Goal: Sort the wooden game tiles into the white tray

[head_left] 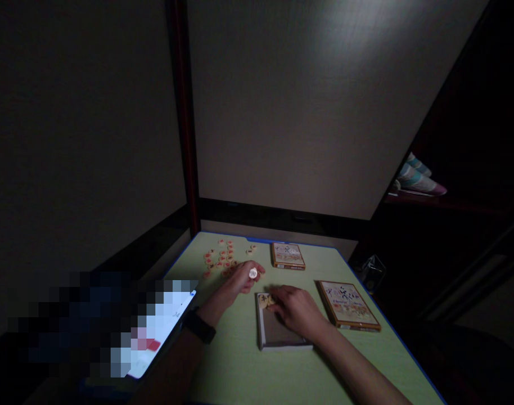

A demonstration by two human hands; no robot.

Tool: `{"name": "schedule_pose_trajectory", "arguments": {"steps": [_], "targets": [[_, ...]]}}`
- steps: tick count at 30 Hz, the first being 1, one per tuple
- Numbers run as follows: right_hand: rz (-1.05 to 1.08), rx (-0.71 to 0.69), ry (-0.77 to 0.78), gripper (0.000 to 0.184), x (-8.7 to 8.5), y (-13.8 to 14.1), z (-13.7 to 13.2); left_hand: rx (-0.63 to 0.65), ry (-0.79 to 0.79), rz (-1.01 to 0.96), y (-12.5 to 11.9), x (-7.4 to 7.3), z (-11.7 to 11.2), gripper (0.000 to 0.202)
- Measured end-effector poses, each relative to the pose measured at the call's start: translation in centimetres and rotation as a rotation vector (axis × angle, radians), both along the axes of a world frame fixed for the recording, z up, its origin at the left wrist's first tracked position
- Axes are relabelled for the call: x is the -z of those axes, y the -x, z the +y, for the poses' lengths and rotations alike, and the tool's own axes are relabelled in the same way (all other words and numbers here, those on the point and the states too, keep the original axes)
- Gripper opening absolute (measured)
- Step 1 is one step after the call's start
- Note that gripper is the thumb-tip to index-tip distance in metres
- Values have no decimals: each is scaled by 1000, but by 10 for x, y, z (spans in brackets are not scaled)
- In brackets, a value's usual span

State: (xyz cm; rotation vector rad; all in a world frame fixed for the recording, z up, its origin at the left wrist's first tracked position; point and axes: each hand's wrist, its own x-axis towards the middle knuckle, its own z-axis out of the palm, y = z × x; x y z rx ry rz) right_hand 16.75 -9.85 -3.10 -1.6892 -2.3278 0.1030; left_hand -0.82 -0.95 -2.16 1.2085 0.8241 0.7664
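Observation:
My left hand (241,277) is closed on a round Chinese chess piece (252,273), whose marked face shows near the fingertips. It hovers close to a scatter of loose pieces (223,257) with red and dark characters on the table's far left. My right hand (297,310) reaches over an open shallow box (282,332). Its bent fingers close on a piece at the box's upper left corner, beside another Chinese chess piece (264,298). The fingertips partly cover what lies there.
A printed Chinese chess box (347,305) lies right of my right hand, and a smaller-looking box (288,256) lies at the back of the green table (235,349). A lit screen (168,326) is at the left edge. Panels rise behind the table; striped fabric (419,175) sits far right.

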Motion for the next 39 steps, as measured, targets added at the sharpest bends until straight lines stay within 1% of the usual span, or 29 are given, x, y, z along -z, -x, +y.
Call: {"name": "schedule_pose_trajectory", "arguments": {"steps": [5,8,12,15,17,20,24,27,31,36,39], "targets": [[40,-17,-56,34,0,-3,0,28,119,-259,3,-4,1,23],[123,-8,-187,31,1,-4,-1,61,156,-350,2,-2,-1,24],[275,10,-446,35,5,0,-2,112,101,-433,-7,6,-6,29],[273,39,-528,37,9,4,-2,173,39,-421,-16,12,-12,35],[250,48,-548,35,10,4,-2,207,25,-386,-19,14,-16,39],[217,44,-566,31,10,2,-2,240,44,-370,-19,14,-19,44],[223,53,-524,29,7,-1,-2,288,72,-386,-15,13,-18,46],[237,71,-494,29,6,-1,-2,280,115,-395,-15,12,-17,43],[258,77,-507,28,7,-1,-1,262,170,-409,-14,10,-16,39],[281,70,-507,26,8,0,0,279,117,-411,-13,9,-17,40],[308,38,-513,26,8,2,-1,267,73,-368,-14,9,-18,42]]}}
